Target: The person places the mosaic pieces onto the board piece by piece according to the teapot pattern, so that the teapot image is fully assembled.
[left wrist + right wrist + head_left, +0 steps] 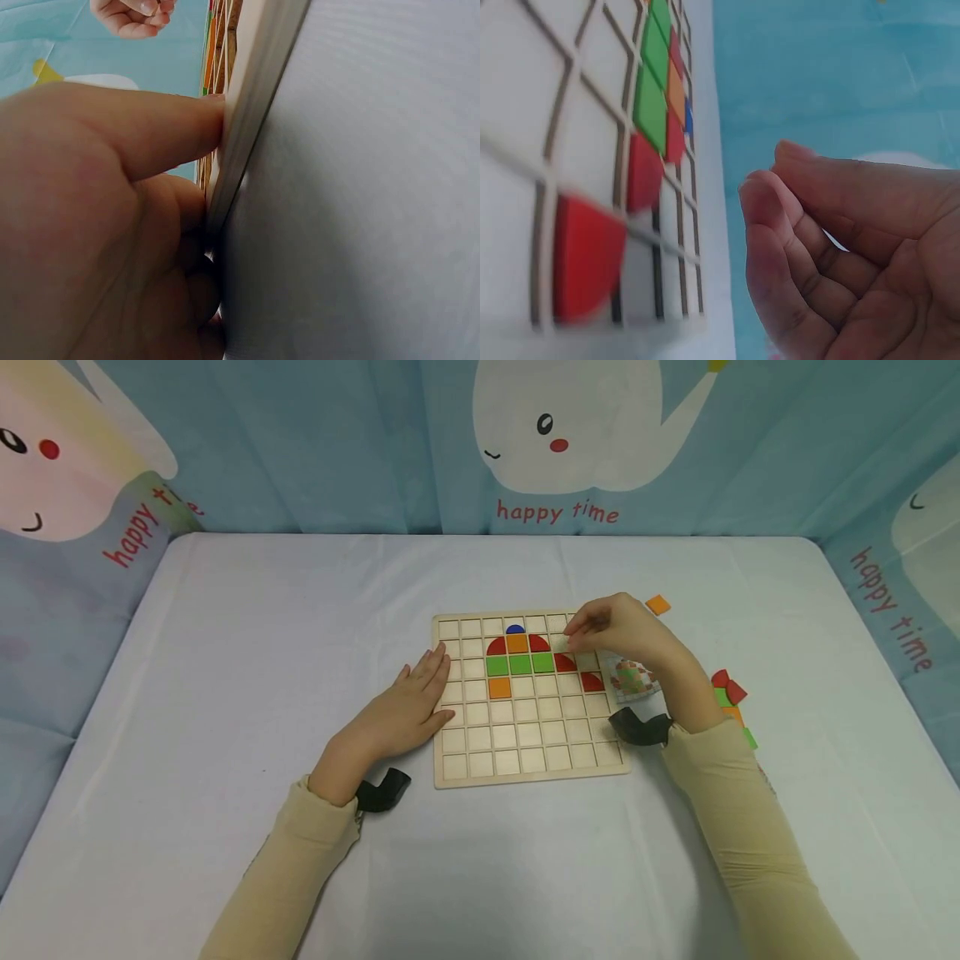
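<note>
Two hands | left hand (405, 706): fingers extended on pale wooden grid board (454, 767), atop white table (465, 868) | right hand (621, 628): fingertips together above, any hold unclear | best: brace, avoid jogging red quarter-circle tile (564, 663)

The board (531, 737) at the left grip (401, 714) is pale wood with a square grid; pieces (520, 664) on it left of the right grip (618, 627) are blue, red, orange and green. The card (632, 680) beside that grip has red, green and white patches. Beneath both grips, white bench (487, 877); beyond, light-blue curtain (337, 443).
</note>
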`<action>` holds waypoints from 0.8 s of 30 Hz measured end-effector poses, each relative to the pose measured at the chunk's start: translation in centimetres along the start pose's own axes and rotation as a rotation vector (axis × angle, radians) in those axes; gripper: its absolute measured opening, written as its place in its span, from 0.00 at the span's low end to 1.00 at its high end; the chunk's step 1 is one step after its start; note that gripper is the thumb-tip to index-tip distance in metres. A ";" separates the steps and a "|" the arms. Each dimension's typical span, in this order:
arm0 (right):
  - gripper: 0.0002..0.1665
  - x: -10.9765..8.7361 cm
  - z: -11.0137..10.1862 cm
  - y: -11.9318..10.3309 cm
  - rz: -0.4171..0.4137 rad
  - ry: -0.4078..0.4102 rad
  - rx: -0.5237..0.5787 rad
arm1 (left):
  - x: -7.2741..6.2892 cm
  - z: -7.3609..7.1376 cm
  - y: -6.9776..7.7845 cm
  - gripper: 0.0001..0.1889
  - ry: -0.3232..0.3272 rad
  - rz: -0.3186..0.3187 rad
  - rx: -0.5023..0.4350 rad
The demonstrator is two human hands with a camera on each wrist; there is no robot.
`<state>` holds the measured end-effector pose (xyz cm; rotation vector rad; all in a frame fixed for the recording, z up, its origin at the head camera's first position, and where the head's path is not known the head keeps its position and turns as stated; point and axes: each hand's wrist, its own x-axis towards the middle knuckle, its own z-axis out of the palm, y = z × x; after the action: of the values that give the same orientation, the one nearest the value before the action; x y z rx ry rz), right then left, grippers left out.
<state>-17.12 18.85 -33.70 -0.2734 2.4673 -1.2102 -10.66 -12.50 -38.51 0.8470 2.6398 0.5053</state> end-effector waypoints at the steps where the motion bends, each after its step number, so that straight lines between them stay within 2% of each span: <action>1: 0.10 -0.1 -0.3 0.1 0.012 0.005 0.005 | 0.0 0.0 0.0 0.38 0.000 0.000 -0.001; 9: 0.11 -0.7 -2.5 1.0 0.057 0.053 -0.046 | 0.1 0.2 -0.1 0.38 0.003 0.000 -0.007; 24: 0.13 -1.1 -4.7 2.7 0.102 0.098 -0.094 | 0.1 0.1 -0.1 0.38 0.005 0.006 -0.010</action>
<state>-18.10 24.22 -32.94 -0.1149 2.5919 -1.0916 -10.72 -12.52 -38.71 0.8525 2.6375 0.5221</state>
